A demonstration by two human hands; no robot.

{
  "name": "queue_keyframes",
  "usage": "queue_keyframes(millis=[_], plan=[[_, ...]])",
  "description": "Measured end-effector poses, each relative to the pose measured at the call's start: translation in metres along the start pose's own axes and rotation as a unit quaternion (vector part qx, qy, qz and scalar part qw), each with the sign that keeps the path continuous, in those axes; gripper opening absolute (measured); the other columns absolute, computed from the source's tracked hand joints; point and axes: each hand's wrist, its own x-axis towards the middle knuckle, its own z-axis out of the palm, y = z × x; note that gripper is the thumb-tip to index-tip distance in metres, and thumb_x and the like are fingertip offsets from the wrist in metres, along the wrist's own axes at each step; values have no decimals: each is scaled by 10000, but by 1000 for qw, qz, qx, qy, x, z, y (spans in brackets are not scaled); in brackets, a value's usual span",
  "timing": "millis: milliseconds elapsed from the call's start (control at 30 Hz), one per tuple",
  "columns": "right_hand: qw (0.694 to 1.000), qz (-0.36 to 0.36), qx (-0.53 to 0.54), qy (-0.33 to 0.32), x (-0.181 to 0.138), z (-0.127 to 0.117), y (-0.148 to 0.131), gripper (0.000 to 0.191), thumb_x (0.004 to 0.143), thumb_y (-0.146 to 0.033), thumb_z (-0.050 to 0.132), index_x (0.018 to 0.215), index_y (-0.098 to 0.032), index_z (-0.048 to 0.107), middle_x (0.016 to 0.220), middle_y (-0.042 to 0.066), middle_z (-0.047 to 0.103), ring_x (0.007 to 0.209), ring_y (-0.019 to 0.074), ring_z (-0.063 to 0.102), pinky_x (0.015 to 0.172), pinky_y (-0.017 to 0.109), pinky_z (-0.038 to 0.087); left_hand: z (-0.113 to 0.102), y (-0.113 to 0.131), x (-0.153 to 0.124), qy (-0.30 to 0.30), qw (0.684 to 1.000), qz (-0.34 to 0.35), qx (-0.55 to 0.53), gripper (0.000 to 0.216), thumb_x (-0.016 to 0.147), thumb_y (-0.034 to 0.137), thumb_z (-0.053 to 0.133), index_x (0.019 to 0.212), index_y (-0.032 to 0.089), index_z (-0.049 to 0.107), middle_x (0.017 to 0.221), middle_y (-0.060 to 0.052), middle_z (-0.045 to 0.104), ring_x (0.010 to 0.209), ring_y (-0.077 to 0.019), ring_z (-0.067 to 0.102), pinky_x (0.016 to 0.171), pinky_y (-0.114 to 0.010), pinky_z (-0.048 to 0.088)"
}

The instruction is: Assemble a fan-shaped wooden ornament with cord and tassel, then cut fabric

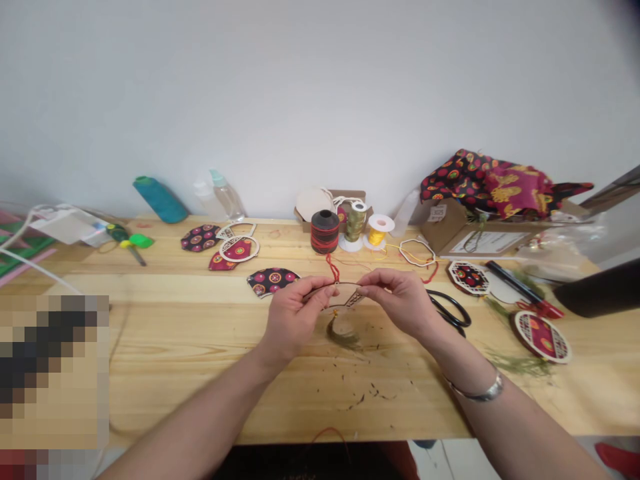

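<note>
Both my hands hold a small fan-shaped wooden ornament (345, 297) above the middle of the wooden table (200, 347). My left hand (293, 317) pinches its left end, and my right hand (403, 300) pinches its right end. A red cord (333, 268) rises from the top of the ornament, and a greenish tassel (343, 333) hangs below it onto the table. Black scissors (450, 310) lie just right of my right hand. A silver bracelet (480, 392) sits on my right wrist.
Thread spools (325, 231) stand behind the hands, with yellow thread (377, 235) beside them. Patterned fabric pieces (273, 280) and wooden frames (239, 248) lie to the left, finished round ornaments (543, 335) and a cardboard box (467, 237) with fabric (493, 177) to the right. Bottles (226, 195) line the wall.
</note>
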Motion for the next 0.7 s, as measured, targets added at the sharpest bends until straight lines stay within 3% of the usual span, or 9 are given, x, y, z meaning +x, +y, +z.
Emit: queue_keyframes(millis=[433,700], plan=[[999,-44,-10,2,-2,-1,-2,85,742,-260,663,704,-198,707,669,8,702,636,149,603,628,279,452,-1,3,1,-13,998,28,60,104,798,252,647,805,187,728,718,3,737,648,-124,648,614,-215,524],[998,-59,-11,27,-1,-1,-3,70,734,-244,668,694,-201,706,666,7,707,628,146,612,621,274,460,1,0,0,-1,1000,1,24,127,757,272,704,855,194,721,814,-12,747,734,-150,683,692,-251,553]])
